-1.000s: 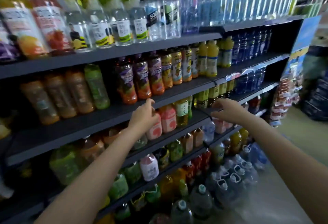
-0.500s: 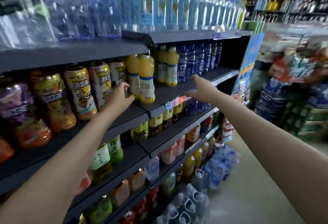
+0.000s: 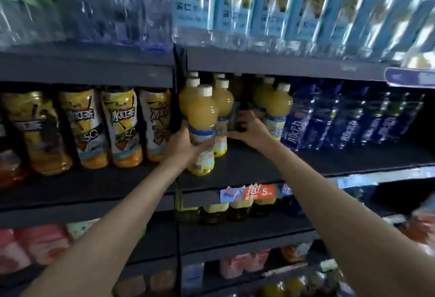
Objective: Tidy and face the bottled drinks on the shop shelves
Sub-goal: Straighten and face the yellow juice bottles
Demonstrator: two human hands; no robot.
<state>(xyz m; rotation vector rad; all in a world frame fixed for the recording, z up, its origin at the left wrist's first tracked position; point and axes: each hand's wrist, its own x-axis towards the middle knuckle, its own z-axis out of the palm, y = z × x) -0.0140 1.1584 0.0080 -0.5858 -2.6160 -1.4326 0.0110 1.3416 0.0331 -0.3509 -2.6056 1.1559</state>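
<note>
dark shop shelf (image 3: 247,169) packed with drinks. the left hand (image 3: 186,143) wraps around the front yellow juice bottle (image 3: 202,118), standing near the shelf's front edge. the right hand (image 3: 253,129) reaches among the bottles behind with fingers spread; i cannot tell whether it grips anything.

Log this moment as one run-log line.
left hand: grips front orange juice bottle | right hand: reaching among bottles behind | shelf: facing underway

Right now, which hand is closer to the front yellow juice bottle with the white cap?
The left hand: it is wrapped around the front juice bottle at its label. The right hand reaches just to its right, among the bottles behind.
</note>
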